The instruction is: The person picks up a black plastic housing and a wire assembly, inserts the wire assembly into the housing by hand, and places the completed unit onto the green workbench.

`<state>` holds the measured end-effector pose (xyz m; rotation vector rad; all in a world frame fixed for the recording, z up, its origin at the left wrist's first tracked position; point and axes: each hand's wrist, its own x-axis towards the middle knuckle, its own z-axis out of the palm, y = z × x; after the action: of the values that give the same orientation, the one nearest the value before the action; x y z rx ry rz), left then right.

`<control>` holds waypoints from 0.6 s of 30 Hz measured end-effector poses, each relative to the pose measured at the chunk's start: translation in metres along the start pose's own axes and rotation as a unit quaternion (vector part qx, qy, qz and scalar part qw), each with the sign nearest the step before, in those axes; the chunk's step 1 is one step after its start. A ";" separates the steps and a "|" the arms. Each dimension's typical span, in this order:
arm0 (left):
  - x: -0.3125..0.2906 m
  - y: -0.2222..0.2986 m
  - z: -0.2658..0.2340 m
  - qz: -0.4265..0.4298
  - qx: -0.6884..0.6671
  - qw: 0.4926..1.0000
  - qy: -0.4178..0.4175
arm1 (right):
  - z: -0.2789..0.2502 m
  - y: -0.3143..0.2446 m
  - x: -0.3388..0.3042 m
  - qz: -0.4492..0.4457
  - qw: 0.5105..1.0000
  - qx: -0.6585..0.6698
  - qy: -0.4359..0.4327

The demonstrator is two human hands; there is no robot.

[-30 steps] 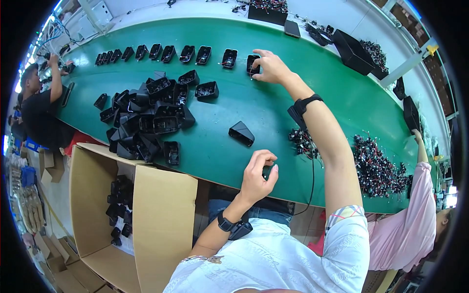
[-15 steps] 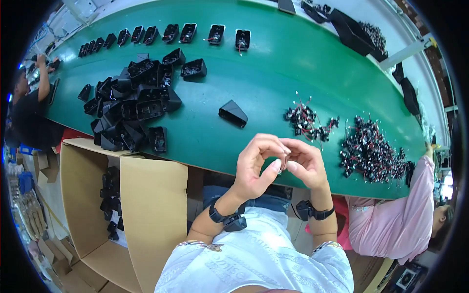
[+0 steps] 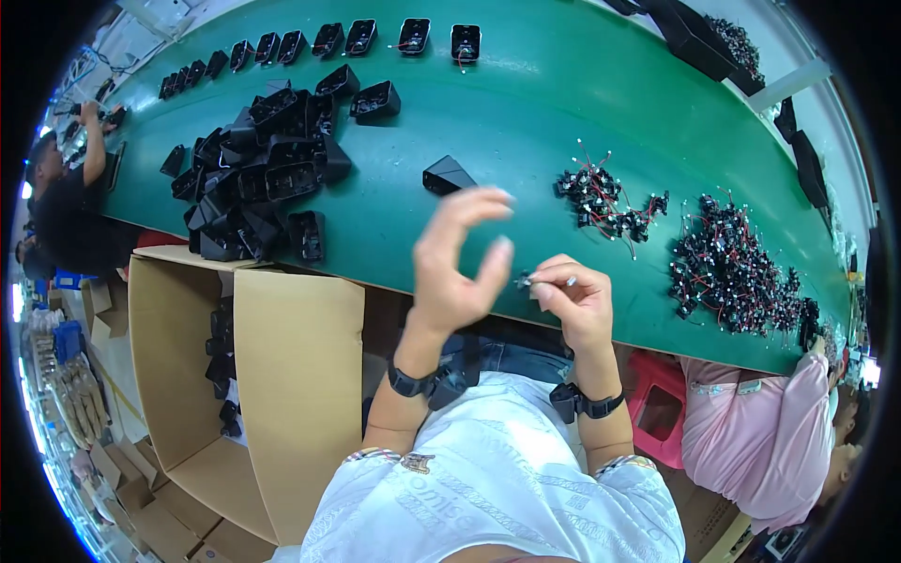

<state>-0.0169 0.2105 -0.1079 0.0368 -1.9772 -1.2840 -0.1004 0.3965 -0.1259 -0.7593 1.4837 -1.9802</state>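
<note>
My left hand is raised over the front edge of the green table, fingers and thumb spread with nothing between them. Beside it, my right hand pinches a small dark wired part between thumb and fingers; its exact kind is too small to make out. Just beyond my left fingertips lies a single black wedge-shaped plastic housing. Past my right hand is a small heap of black parts with red and black wires. A larger heap of such wired parts spreads farther right.
Black housings are piled on the left of the table. Along the far side runs a row of open housings with wires. A cardboard box stands at the front left, a red stool at the right. People sit at both sides.
My hands were together over the table edge; now they are apart. The left has opened and moved left and up, while the right keeps the small wired part. The view has shifted slightly.
</note>
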 end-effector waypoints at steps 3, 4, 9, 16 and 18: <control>0.012 -0.011 -0.020 -0.045 0.242 0.969 0.031 | -0.005 0.000 0.000 0.040 0.997 0.024 0.058; 0.010 -0.018 -0.022 -0.074 0.297 0.952 -0.014 | -0.007 0.002 -0.001 0.040 0.997 0.000 0.072; 0.002 -0.043 -0.009 -0.082 0.324 0.942 -0.029 | -0.002 0.001 0.001 -0.036 0.990 -0.097 0.094; -0.001 -0.006 0.005 -0.059 0.189 0.966 -0.168 | -0.014 0.002 0.000 0.027 0.996 0.079 0.041; -0.003 0.004 0.004 -0.070 0.141 0.970 -0.183 | -0.015 0.004 -0.002 0.002 0.997 0.066 0.028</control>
<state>-0.0157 0.2172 -0.1071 0.0837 -2.5040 -1.1466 -0.1096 0.4072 -0.1337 -0.6495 1.3682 -2.0875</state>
